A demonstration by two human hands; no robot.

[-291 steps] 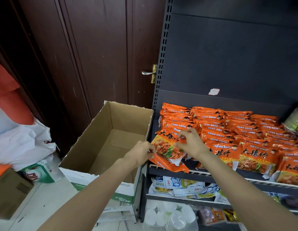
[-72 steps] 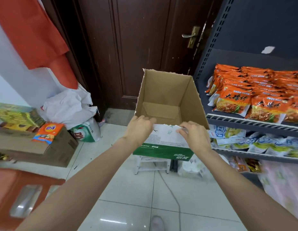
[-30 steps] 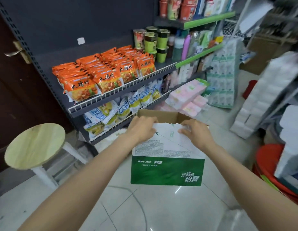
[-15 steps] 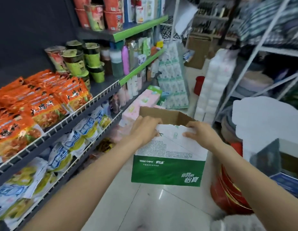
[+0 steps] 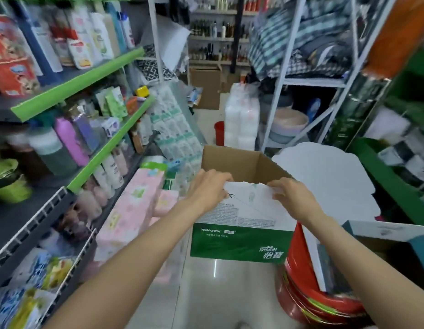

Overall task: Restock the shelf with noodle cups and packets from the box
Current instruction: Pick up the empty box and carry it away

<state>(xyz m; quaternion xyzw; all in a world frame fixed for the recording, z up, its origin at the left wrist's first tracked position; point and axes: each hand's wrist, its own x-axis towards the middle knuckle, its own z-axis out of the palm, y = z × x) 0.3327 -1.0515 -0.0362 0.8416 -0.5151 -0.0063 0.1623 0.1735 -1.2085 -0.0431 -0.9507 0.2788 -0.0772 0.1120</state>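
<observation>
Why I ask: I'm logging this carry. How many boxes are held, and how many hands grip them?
Cardboard box: 1
Hands gripping its near rim: 2 (left hand, right hand)
Total: 3

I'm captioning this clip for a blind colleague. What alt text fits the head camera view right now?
Two bare hands, left hand and right hand, grip the near rim of an open cardboard box with a green band, held up in a narrow shop aisle. Shelves of bottles and packets line the left; stacked red tubs stand at lower right.
</observation>
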